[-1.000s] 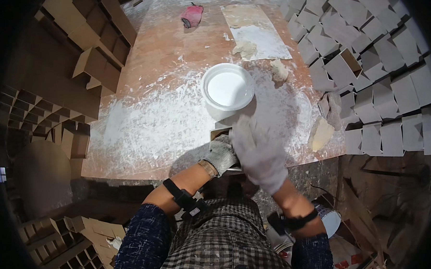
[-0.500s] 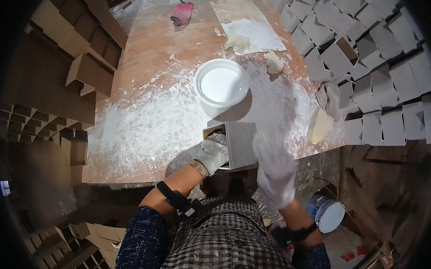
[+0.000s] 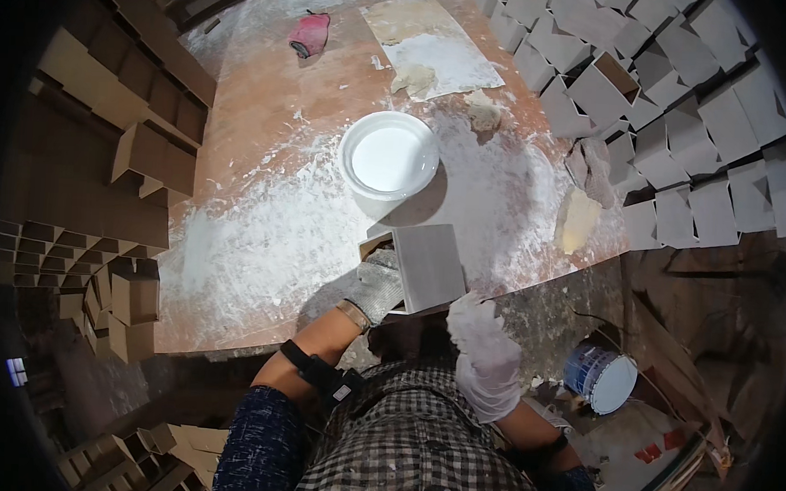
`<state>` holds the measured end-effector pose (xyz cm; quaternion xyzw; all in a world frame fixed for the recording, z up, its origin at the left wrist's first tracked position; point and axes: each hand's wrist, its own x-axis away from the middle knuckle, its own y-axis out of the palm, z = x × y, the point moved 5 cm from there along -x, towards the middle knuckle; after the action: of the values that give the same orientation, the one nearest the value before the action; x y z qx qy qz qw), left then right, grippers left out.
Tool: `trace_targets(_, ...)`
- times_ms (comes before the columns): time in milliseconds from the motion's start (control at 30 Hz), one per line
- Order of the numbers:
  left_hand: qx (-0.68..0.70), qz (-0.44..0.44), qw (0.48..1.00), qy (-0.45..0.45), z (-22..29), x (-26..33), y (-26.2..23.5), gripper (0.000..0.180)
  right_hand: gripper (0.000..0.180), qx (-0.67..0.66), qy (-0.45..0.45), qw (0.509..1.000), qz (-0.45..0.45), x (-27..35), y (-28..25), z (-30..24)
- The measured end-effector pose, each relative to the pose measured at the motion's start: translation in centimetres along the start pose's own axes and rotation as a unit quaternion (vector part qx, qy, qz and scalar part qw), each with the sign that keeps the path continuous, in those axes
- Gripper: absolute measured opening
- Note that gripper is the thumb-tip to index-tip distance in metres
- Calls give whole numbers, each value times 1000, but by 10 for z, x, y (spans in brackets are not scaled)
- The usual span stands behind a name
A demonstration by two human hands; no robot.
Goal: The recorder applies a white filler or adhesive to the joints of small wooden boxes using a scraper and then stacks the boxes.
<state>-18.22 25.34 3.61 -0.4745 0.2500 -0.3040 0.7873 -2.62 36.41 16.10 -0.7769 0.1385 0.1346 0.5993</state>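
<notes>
my left hand (image 3: 375,289), in a grey knit glove, reaches into the open end of a grey box (image 3: 429,266). the fingers are hidden inside it, so i cannot tell whether they are closed on the box or spread against its walls. the box sits at the near edge of the table (image 3: 249,121), its opening turned to my left and a broad grey side facing up.

my right hand (image 3: 486,357), in a loose white glove, is just beyond the table edge, fingertips close to the box's near right corner. i cannot tell whether they touch it, nor whether that hand is open or closed.

just past the box stands a white tub (image 3: 368,202) with white liquid in it. white smears cover much of the tabletop. farther off lie a pink cloth (image 3: 309,36) and a pale sheet (image 3: 453,64). grey boxes (image 3: 715,211) are stacked to my right, brown boxes (image 3: 156,156) to my left. a blue paint can (image 3: 587,373) is below the table, near my right forearm.
</notes>
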Motion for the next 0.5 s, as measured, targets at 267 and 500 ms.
trace_targets(267,157,-121,979,-51,6,0,4,51,42,-28,-28,998,42,-111,12,-19)
trace_targets(500,226,7,974,-1,-27,16,39,31,41,23,-115,993,25,-28,-12,-46)
